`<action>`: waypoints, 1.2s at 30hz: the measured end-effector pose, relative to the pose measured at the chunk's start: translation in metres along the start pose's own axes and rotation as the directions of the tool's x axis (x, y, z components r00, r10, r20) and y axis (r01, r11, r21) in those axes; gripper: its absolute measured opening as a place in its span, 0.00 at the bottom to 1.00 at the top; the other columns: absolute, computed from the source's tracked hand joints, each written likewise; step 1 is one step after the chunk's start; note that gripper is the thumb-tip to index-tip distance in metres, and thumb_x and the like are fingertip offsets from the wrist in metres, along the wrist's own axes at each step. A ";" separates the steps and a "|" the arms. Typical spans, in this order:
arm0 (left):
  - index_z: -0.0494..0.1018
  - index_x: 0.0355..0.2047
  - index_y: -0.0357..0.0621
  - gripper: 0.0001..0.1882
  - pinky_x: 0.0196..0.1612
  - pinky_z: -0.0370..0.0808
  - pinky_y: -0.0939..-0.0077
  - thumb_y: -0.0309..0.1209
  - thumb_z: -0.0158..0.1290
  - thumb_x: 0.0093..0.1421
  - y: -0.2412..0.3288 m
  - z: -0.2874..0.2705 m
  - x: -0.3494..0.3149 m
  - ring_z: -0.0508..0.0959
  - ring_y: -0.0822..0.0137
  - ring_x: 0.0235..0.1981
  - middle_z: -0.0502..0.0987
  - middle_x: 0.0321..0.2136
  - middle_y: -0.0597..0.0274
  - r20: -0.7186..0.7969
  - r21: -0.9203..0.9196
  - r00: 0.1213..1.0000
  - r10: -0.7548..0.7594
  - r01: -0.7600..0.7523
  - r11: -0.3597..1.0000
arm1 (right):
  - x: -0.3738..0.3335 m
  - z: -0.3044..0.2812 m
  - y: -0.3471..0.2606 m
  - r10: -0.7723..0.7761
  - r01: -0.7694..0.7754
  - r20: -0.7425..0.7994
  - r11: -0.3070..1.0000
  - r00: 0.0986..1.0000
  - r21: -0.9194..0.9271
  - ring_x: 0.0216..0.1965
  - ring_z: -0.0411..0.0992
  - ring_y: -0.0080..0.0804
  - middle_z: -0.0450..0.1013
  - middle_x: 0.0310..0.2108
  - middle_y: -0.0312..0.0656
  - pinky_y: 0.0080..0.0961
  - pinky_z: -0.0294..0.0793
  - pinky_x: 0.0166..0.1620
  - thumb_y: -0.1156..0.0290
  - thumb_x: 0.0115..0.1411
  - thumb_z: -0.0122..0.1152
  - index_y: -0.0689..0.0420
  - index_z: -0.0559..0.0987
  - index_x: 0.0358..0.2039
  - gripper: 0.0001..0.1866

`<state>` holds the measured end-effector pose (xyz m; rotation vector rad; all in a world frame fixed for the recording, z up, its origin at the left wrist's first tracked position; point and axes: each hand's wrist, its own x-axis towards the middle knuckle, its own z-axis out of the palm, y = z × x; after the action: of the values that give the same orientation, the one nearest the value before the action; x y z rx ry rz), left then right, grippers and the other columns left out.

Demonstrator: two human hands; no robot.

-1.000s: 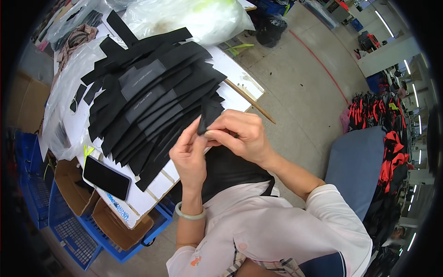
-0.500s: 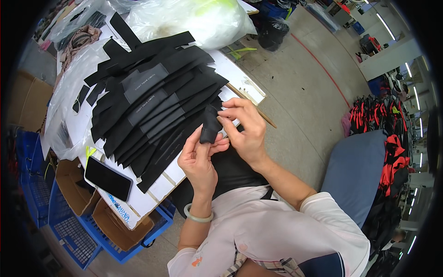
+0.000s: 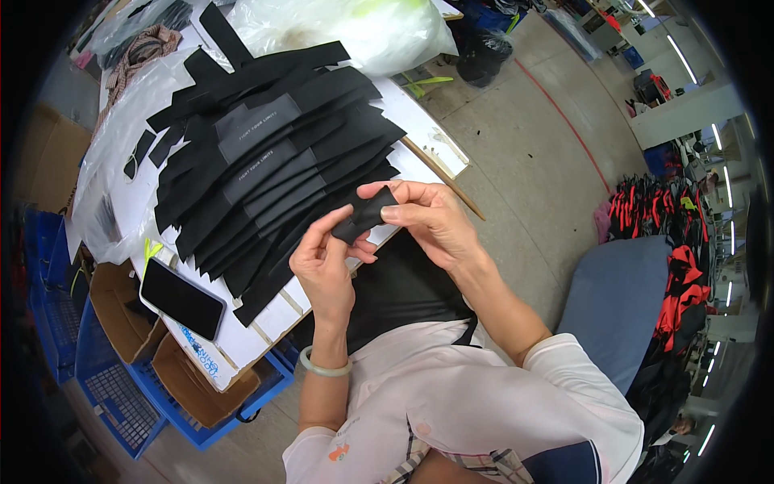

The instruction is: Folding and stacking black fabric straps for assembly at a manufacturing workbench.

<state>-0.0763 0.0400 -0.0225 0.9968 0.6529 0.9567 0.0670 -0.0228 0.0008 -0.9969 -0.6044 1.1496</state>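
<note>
A small black fabric piece [image 3: 362, 216] is stretched between my two hands, above the table's near edge. My left hand [image 3: 326, 252] pinches its left end, with some fingers curled beneath it. My right hand [image 3: 431, 222] grips the other end, thumb on top and fingers behind. Just beyond them lies a fanned stack of black fabric panels [image 3: 274, 173], several with a grey patch bearing pale print. What lies under the small piece is hidden by my fingers.
A phone [image 3: 183, 298] rests on the white table [image 3: 282, 310] at its near left corner. A wooden stick [image 3: 443, 176] juts past the right edge. Blue crates [image 3: 121, 403] with cardboard boxes [image 3: 189, 379] stand below left. Large plastic bags [image 3: 347, 36] lie at the back.
My right hand has changed its hold, thumb now pressed on top of the fabric. The piece has gone from upright and folded to spread out sideways. My left hand has shifted left.
</note>
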 end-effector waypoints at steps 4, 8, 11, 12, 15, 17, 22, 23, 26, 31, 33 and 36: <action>0.73 0.40 0.31 0.12 0.23 0.75 0.83 0.17 0.43 0.59 0.006 -0.014 0.008 0.77 0.72 0.21 0.77 0.25 0.55 0.124 0.078 0.992 0.019 -0.029 0.997 | -0.007 0.007 -0.008 -0.038 0.022 -0.071 0.976 0.997 -0.215 0.32 0.72 0.21 0.76 0.38 0.44 0.18 0.71 0.37 0.73 0.54 0.62 0.64 0.79 0.29 0.06; 0.74 0.41 0.33 0.14 0.35 0.75 0.80 0.18 0.40 0.60 0.010 -0.021 0.015 0.77 0.72 0.31 0.77 0.31 0.55 0.202 0.236 0.969 0.143 -0.190 0.953 | -0.015 0.009 -0.005 0.213 -0.174 0.084 0.927 0.973 -0.333 0.16 0.68 0.17 0.76 0.22 0.38 0.12 0.68 0.21 0.65 0.61 0.56 0.62 0.80 0.31 0.12; 0.66 0.50 0.31 0.22 0.56 0.64 0.64 0.37 0.39 0.66 0.010 -0.007 0.016 0.73 0.59 0.48 0.75 0.43 0.44 0.237 -0.420 0.971 -0.040 0.140 0.897 | -0.023 0.018 0.002 0.380 -0.346 0.130 0.910 0.916 -0.228 0.11 0.67 0.19 0.76 0.21 0.42 0.12 0.66 0.16 0.60 0.64 0.49 0.60 0.76 0.37 0.16; 0.65 0.52 0.31 0.25 0.58 0.62 0.62 0.42 0.39 0.66 0.005 -0.005 0.014 0.72 0.55 0.50 0.74 0.44 0.42 0.288 -0.553 0.955 -0.077 0.231 0.801 | -0.025 0.023 0.004 0.435 -0.387 0.117 0.874 0.893 -0.294 0.11 0.67 0.19 0.75 0.20 0.41 0.14 0.66 0.16 0.62 0.64 0.49 0.59 0.77 0.35 0.14; 0.69 0.43 0.34 0.27 0.62 0.56 0.57 0.49 0.38 0.65 0.000 -0.006 0.013 0.72 0.47 0.49 0.74 0.44 0.41 0.340 -0.657 0.940 -0.026 0.257 0.708 | -0.030 0.030 0.016 0.149 -0.051 0.054 0.620 0.987 -0.783 0.12 0.68 0.23 0.73 0.16 0.38 0.19 0.67 0.17 0.66 0.63 0.50 0.57 0.78 0.32 0.10; 0.69 0.24 0.36 0.23 0.63 0.53 0.55 0.44 0.38 0.66 0.001 -0.005 0.016 0.75 0.45 0.45 0.77 0.33 0.39 0.235 -0.611 0.972 -0.011 0.157 0.776 | -0.028 0.025 0.028 -0.039 0.188 0.197 0.520 0.980 -0.833 0.12 0.69 0.24 0.73 0.16 0.39 0.19 0.68 0.16 0.65 0.64 0.48 0.57 0.77 0.33 0.11; 0.63 0.15 0.39 0.18 0.65 0.46 0.55 0.31 0.39 0.62 0.008 -0.003 0.015 0.77 0.43 0.42 0.77 0.25 0.37 0.353 -0.486 0.935 -0.026 0.207 0.849 | -0.017 0.038 0.015 0.493 -0.339 0.164 0.768 0.854 -0.544 0.10 0.67 0.26 0.74 0.17 0.45 0.17 0.66 0.12 0.62 0.66 0.42 0.57 0.73 0.32 0.14; 0.63 0.15 0.39 0.18 0.65 0.43 0.56 0.31 0.40 0.62 0.006 -0.004 0.015 0.77 0.42 0.41 0.77 0.25 0.37 0.441 -0.446 0.897 -0.045 0.262 0.856 | -0.015 0.034 0.023 0.549 -0.528 0.372 0.833 0.748 -0.167 0.08 0.65 0.26 0.74 0.17 0.46 0.16 0.64 0.11 0.60 0.67 0.41 0.57 0.71 0.31 0.16; 0.66 0.18 0.35 0.17 0.61 0.57 0.56 0.33 0.41 0.62 0.001 -0.016 0.022 0.78 0.43 0.38 0.77 0.29 0.36 0.526 -0.296 0.848 -0.064 0.252 0.921 | -0.006 0.033 0.029 0.480 -0.699 0.586 0.679 0.653 0.223 0.05 0.60 0.24 0.73 0.16 0.46 0.15 0.60 0.08 0.56 0.68 0.38 0.57 0.66 0.26 0.20; 0.72 0.25 0.35 0.18 0.46 0.74 0.60 0.37 0.43 0.64 0.007 -0.011 0.023 0.77 0.51 0.40 0.76 0.37 0.40 0.248 -0.583 0.877 -0.411 0.474 0.659 | 0.004 0.028 0.017 0.046 0.354 0.372 0.217 0.927 -0.910 0.15 0.71 0.43 0.70 0.13 0.47 0.35 0.69 0.18 0.65 0.58 0.54 0.62 0.74 0.22 0.14; 0.72 0.23 0.35 0.18 0.55 0.67 0.58 0.36 0.44 0.64 0.004 0.004 0.020 0.76 0.50 0.44 0.77 0.36 0.41 0.224 -0.636 0.910 -0.349 0.408 0.655 | 0.003 0.029 0.011 0.051 0.373 0.377 0.074 0.925 -0.925 0.15 0.70 0.44 0.69 0.12 0.47 0.35 0.68 0.20 0.67 0.56 0.56 0.62 0.74 0.21 0.12; 0.71 0.20 0.40 0.19 0.60 0.61 0.58 0.35 0.42 0.65 -0.001 0.004 0.023 0.71 0.47 0.52 0.77 0.38 0.41 0.291 -0.565 0.909 -0.299 0.415 0.713 | 0.007 0.021 0.031 -0.095 0.418 0.414 0.027 0.905 -0.908 0.15 0.69 0.46 0.68 0.12 0.47 0.37 0.67 0.20 0.69 0.55 0.55 0.60 0.75 0.23 0.09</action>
<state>-0.0628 0.0584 -0.0222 0.3334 0.3163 0.6462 0.0378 -0.0072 -0.0172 -1.8131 -1.9066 0.3005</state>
